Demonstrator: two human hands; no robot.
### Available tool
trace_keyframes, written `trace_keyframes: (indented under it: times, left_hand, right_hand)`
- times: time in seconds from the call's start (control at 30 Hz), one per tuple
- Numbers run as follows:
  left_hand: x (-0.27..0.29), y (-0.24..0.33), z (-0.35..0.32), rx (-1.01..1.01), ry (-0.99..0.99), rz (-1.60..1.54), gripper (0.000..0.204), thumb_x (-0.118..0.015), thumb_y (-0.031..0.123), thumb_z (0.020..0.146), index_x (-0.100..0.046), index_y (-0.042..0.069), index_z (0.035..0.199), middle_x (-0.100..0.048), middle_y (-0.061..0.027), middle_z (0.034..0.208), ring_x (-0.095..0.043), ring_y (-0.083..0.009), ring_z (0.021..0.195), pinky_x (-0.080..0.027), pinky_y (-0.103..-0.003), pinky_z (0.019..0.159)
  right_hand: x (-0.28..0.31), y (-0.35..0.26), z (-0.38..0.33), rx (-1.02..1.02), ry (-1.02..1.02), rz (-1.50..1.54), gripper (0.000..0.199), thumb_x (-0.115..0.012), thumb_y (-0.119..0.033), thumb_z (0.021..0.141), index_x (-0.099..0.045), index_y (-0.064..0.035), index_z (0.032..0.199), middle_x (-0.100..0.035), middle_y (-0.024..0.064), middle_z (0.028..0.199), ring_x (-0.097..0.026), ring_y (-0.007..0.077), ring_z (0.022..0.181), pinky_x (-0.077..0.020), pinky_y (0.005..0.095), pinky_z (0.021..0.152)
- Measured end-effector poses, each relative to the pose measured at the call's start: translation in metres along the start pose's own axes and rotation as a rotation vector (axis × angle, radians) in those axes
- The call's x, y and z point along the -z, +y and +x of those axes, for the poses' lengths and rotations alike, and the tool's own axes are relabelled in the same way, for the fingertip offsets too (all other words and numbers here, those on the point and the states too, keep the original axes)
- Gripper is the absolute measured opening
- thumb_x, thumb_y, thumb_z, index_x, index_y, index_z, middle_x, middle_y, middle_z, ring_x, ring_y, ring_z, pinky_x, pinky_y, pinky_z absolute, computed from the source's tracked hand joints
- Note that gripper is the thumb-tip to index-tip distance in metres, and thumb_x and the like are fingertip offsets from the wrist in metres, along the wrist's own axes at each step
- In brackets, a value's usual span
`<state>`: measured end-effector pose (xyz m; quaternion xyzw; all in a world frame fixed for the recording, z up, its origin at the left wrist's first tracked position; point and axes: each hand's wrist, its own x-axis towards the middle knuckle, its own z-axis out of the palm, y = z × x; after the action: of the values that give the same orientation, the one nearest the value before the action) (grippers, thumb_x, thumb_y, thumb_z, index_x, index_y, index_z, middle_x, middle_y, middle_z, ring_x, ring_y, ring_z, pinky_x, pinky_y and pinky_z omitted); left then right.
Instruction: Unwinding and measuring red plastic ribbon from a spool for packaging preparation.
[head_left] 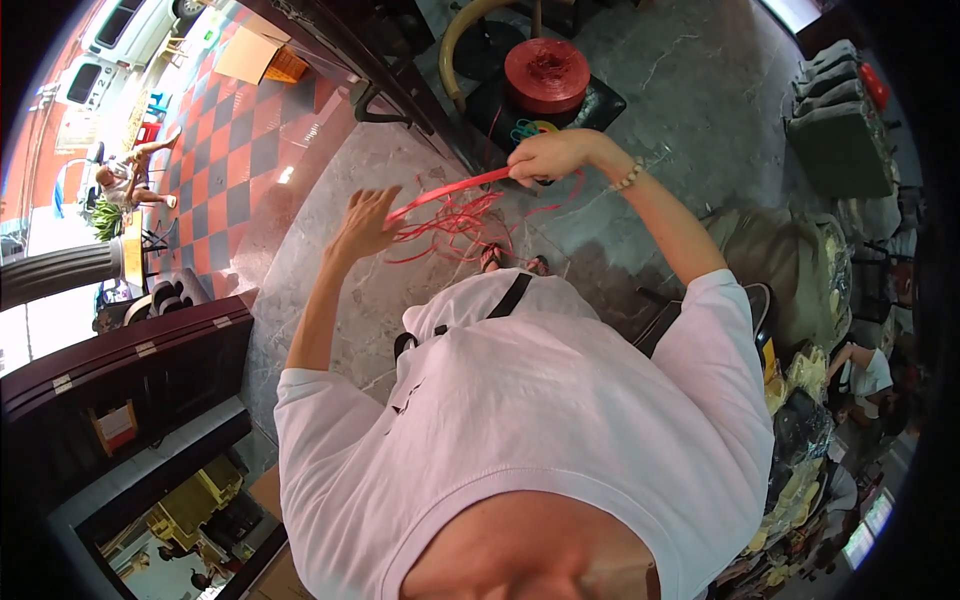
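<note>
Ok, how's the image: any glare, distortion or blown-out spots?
Head view: daylight washes out the area beyond the grey column; glare spots the checkered floor; fisheye curvature bends the dark wooden panel; the corners go black; the red strip between left hand and right hand reads clearly.

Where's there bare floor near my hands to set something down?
Grey floor shows bare to the right, between the black surface holding the red roll and the grey-green object. Another patch lies between your left hand and the checkered tiles. It's crowded below the stretched red strip, where tangled red strands lie.
</note>
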<state>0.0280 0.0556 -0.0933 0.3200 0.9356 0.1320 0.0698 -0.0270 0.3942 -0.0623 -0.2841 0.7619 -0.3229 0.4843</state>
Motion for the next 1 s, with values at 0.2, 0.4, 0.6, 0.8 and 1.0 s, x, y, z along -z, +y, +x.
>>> trace_keyframes:
  times: [0.2,0.4,0.6,0.8,1.0]
  left_hand:
    - [-0.003,0.095,0.071,-0.181,0.131,-0.664,0.027,-0.054,0.013,0.081,-0.044,0.003,0.104,-0.061,-0.0146,0.09,-0.058,-0.0306,0.082,-0.044,-0.036,0.071]
    - [-0.048,0.089,0.089,0.176,0.19,-0.837,0.012,-0.042,0.011,0.089,-0.047,0.0,0.09,-0.06,-0.0086,0.08,-0.055,-0.0166,0.067,-0.042,-0.031,0.057]
    - [-0.05,0.104,0.133,0.153,0.369,-1.465,0.016,-0.04,0.011,0.091,-0.052,0.001,0.094,-0.055,-0.0025,0.083,-0.051,-0.013,0.075,-0.042,-0.026,0.073]
    - [0.0,0.12,0.135,-0.007,0.143,-2.034,0.018,-0.04,0.02,0.093,-0.05,0.005,0.096,-0.048,-0.001,0.073,-0.049,-0.0164,0.069,-0.042,-0.029,0.072]
    - [0.066,0.114,0.116,0.022,0.211,-1.968,0.019,-0.038,0.025,0.093,-0.045,0.009,0.084,-0.033,0.0029,0.066,-0.03,-0.0101,0.056,-0.027,-0.025,0.053]
  right_hand:
    - [-0.004,-0.034,0.035,0.059,0.077,-0.252,0.03,-0.044,-0.027,0.082,-0.061,-0.0034,0.075,-0.059,0.0072,0.066,-0.056,0.0206,0.063,-0.0426,0.0332,0.058]
    - [0.006,-0.063,0.012,-0.038,0.497,-0.564,0.027,-0.048,-0.027,0.081,-0.062,-0.004,0.081,-0.063,0.0131,0.081,-0.06,0.0321,0.08,-0.0468,0.0388,0.068]
    - [0.028,-0.092,0.012,-0.069,0.67,-0.637,0.022,-0.05,-0.02,0.08,-0.059,-0.0003,0.08,-0.061,0.0181,0.08,-0.059,0.0367,0.08,-0.0469,0.0451,0.067]
    - [0.043,-0.096,0.022,0.059,0.817,-0.582,0.022,-0.049,-0.019,0.082,-0.056,0.0008,0.077,-0.06,0.0177,0.074,-0.059,0.0348,0.073,-0.0469,0.0423,0.062]
    - [0.058,-0.079,0.024,0.506,0.745,0.298,0.046,-0.042,-0.046,0.089,-0.054,-0.002,0.092,-0.055,0.0025,0.074,-0.057,0.0128,0.067,-0.0457,0.0311,0.062]
